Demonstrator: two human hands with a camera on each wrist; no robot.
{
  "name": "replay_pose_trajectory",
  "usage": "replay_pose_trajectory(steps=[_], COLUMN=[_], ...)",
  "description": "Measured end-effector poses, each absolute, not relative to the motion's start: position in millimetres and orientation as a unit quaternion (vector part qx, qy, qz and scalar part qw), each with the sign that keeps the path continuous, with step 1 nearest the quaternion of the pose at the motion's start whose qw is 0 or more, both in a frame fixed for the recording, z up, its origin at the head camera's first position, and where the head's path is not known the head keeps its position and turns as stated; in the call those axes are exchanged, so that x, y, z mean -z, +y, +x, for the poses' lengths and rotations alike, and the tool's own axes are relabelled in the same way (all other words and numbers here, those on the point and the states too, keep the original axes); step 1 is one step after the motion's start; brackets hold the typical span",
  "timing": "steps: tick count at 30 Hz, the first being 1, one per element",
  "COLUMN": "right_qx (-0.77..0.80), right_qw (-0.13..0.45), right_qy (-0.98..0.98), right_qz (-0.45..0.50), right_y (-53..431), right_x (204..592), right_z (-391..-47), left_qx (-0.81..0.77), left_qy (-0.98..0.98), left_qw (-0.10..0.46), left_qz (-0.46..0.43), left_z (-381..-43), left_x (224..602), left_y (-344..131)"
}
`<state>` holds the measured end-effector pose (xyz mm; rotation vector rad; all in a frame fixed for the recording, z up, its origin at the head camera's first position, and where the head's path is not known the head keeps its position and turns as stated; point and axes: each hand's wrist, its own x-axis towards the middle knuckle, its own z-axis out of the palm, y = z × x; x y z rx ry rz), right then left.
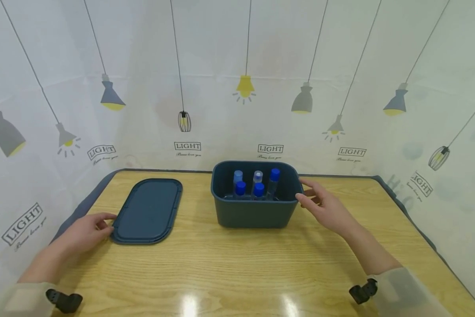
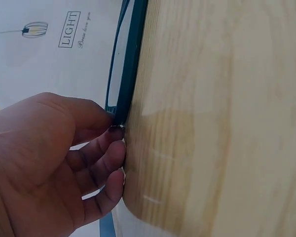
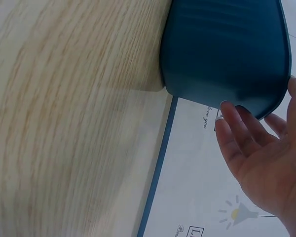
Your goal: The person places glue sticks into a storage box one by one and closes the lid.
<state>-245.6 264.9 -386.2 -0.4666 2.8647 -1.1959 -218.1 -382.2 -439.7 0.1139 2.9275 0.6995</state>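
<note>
A dark blue lid [image 1: 148,211] lies on the table at the left. My left hand [image 1: 87,230] pinches its near-left corner, thumb on the lid's edge [image 2: 129,64] and index fingertip just beneath; the other fingers curl beside it. Right of the lid stands a dark blue plastic bin [image 1: 257,215] without a cover. Several clear bottles with blue caps, one of them a bottle [image 1: 274,176] at the right, stand upright inside. My right hand [image 1: 327,207] touches the bin's right end, thumb at the rim, loosely extended fingers against the outer wall [image 3: 222,54].
Both things rest on a wood-grain table [image 1: 205,268] with a dark edge. Behind and at the sides hangs a white curtain [image 1: 213,57] printed with lamps. Each sleeve carries a black wrist device, one on the left [image 1: 64,301] and one on the right [image 1: 363,291].
</note>
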Motion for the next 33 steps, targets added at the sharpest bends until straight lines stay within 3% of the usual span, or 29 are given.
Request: replay_pose_trajectory(steps=[8,16,25,33], right_qx=[0.403,0.407,0.413,0.410], right_qw=[0.011,0.014,0.014,0.011], right_qy=[0.902,0.900,0.897,0.898], right_qz=[-0.155,-0.158,-0.160,-0.156], right_y=[264.1,263.3,264.3,265.0], right_x=[392.3,395.6,396.2,395.8], right_z=[-248.9,-248.0,-246.8,-245.2], left_qx=[-0.227,-0.194,-0.234,-0.273], left_qy=[0.972,0.980,0.970,0.961], left_qw=[0.058,0.017,0.058,0.034], left_qz=[0.017,0.034,-0.002,0.011], left_z=[-220.3,-223.0,-217.1,-209.1], left_x=[446.3,449.5,434.8,420.2], left_y=[-378.2,-380.0,-374.7,-364.1])
